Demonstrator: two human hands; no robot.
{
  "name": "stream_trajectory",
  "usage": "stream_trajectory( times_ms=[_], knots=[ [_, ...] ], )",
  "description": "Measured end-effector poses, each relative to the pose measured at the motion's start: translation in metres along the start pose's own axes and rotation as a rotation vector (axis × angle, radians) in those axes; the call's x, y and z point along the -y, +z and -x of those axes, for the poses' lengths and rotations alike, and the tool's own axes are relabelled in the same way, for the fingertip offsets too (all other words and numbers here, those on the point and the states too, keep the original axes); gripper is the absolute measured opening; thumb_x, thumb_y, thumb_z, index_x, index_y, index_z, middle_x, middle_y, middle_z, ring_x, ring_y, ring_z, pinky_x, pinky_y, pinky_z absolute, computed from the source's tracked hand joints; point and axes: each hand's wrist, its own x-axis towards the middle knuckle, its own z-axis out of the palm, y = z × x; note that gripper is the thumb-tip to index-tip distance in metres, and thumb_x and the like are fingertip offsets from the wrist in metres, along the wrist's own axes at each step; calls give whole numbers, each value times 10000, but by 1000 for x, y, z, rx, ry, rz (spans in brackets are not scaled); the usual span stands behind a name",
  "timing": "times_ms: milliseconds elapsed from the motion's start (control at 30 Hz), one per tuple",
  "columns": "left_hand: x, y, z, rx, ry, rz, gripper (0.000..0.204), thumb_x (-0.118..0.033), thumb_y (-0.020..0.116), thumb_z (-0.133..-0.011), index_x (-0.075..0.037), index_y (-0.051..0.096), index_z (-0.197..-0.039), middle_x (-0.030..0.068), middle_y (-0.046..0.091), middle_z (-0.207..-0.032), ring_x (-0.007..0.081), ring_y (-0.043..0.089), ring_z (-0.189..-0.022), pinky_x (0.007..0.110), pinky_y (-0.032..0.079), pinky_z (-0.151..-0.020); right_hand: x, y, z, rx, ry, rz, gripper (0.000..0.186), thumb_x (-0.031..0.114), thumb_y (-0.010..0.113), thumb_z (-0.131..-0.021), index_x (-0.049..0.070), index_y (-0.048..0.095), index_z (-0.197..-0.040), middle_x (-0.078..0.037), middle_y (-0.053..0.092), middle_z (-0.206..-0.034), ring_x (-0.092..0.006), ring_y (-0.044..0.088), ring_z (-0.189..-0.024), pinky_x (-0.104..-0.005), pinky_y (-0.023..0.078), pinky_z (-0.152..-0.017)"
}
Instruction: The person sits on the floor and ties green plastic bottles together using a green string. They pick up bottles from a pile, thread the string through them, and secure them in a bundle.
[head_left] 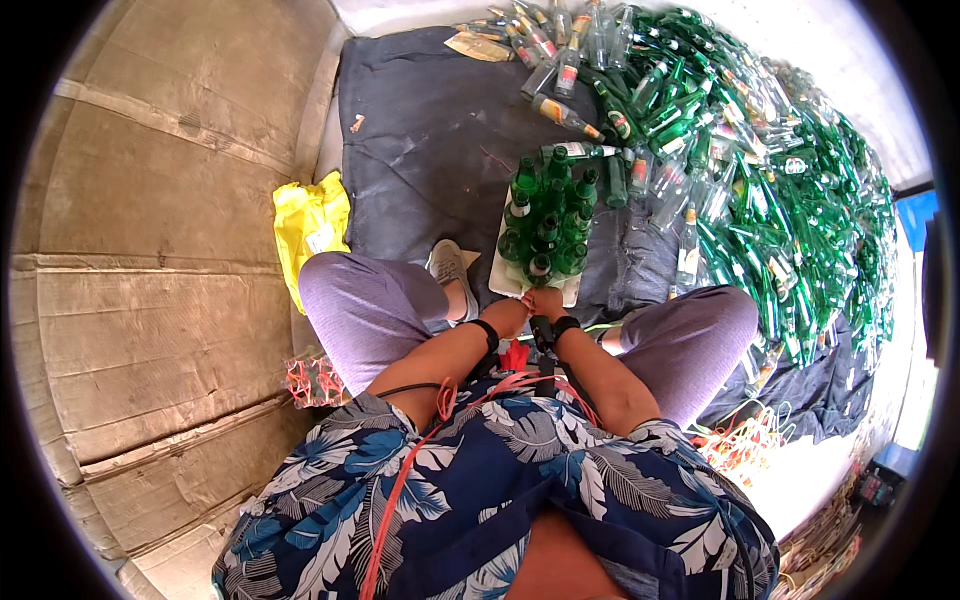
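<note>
Several green glass bottles (pixel 547 228) stand upright in a tight cluster on a white board or tray (pixel 498 284) in front of me. My left hand (pixel 507 316) and my right hand (pixel 543 302) meet at the near edge of that board, just short of the closest bottle. Both hands look closed, with the fingers drawn in. What they grip, if anything, is too small to make out. Black bands circle both wrists. A small red thing (pixel 514 356) lies below the hands, between my forearms.
A large heap of loose green and clear bottles (pixel 790 190) fills the right and far side of the dark mat (pixel 420 130). Left of my knee lies a yellow bag (pixel 312 228), beside a cardboard wall (pixel 180 200). Tangled straps (pixel 745 440) lie by my right thigh.
</note>
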Motion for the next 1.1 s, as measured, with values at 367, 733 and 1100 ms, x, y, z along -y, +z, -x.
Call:
stream_trajectory(
  times_ms=[367, 733, 1100],
  knots=[
    [-13, -30, 13, 25, -21, -8, 206, -82, 651, -757, 30, 715, -917, 249, 716, -907, 403, 703, -871, 488, 565, -748, -34, 50, -4, 161, 1128, -1844, 41, 132, 572, -947, 96, 589, -941, -53, 650, -914, -249, 657, -895, -440, 523, -773],
    [-42, -89, 25, 64, -157, 41, 286, -92, 653, -738, 6, 715, -1000, 223, 717, -1000, 390, 694, -943, 456, 560, -767, 10, -46, -17, 276, 977, -2048, 194, 111, 529, -970, -26, 632, -1062, -158, 699, -966, -298, 684, -932, -479, 552, -838],
    [-84, -179, 62, 225, 290, 49, 443, -397, 672, -850, -50, 714, -1122, 178, 732, -994, 340, 694, -900, 480, 531, -771, -2, -122, -3, 283, 895, -1566, 134, 148, 569, -928, 36, 642, -932, -50, 559, -778, -199, 535, -664, -372, 419, -598]
  ],
)
